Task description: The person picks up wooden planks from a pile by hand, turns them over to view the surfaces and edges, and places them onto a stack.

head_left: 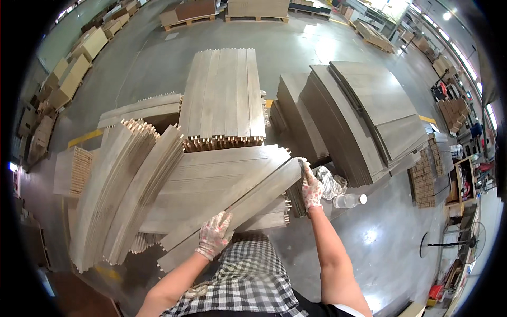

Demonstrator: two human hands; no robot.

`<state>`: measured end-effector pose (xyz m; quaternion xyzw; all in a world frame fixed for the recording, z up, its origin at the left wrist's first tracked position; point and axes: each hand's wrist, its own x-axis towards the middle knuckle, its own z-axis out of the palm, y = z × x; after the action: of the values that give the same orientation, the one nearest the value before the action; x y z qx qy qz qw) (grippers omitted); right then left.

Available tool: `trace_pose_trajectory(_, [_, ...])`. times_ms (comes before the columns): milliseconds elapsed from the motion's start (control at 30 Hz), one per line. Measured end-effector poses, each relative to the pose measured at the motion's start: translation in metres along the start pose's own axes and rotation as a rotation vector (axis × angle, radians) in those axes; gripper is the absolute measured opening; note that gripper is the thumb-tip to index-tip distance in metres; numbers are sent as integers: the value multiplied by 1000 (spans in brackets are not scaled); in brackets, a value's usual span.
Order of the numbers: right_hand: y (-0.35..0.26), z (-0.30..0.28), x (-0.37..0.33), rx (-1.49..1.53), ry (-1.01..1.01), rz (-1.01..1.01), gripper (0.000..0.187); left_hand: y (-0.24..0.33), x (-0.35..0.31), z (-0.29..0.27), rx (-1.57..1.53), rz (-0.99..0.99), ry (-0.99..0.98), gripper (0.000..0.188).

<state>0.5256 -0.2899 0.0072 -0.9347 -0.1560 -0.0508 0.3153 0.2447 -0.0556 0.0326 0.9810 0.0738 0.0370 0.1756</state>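
Head view: a black-and-white checked apron (245, 269) is filling the near edge, and the left hand (215, 235), in a patterned glove, is resting on the near part of a grey wood-grain board (264, 194). Its fingers are lying half-open and loosely bent over the top; whether the thumb is clamping beneath, I cannot tell. That board is lying diagonally beside a second grey board (232, 193), across a flat stack. Farther along, the gloved right hand (312, 189) is touching the far end with fingers mostly straight, perhaps to steady it; how firmly it is gripping is unclear. Holding both ends is probably keeping the long piece level.

Just beyond that hand, a clear white-capped bottle (346, 201) is sitting beside crumpled clear plastic (331, 182); its contents are not showing distinctly. Farther out, a stack of dowelled boards (222, 95) is lying with ends aligned, presumably for tidiness, while wide panels (369, 100) are piling up at right. Beyond, wooden pallets (257, 19) are bearing more panels, likely for easier lifting.
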Motion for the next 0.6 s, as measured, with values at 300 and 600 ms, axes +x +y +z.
trace_pose_trajectory(300, [-53, 43, -96, 246, 29, -376, 66, -6, -5, 4, -54, -59, -6, 83])
trace_pose_trajectory(600, [-73, 62, -144, 259, -112, -373, 73, -6, -11, 5, -39, -145, -49, 89])
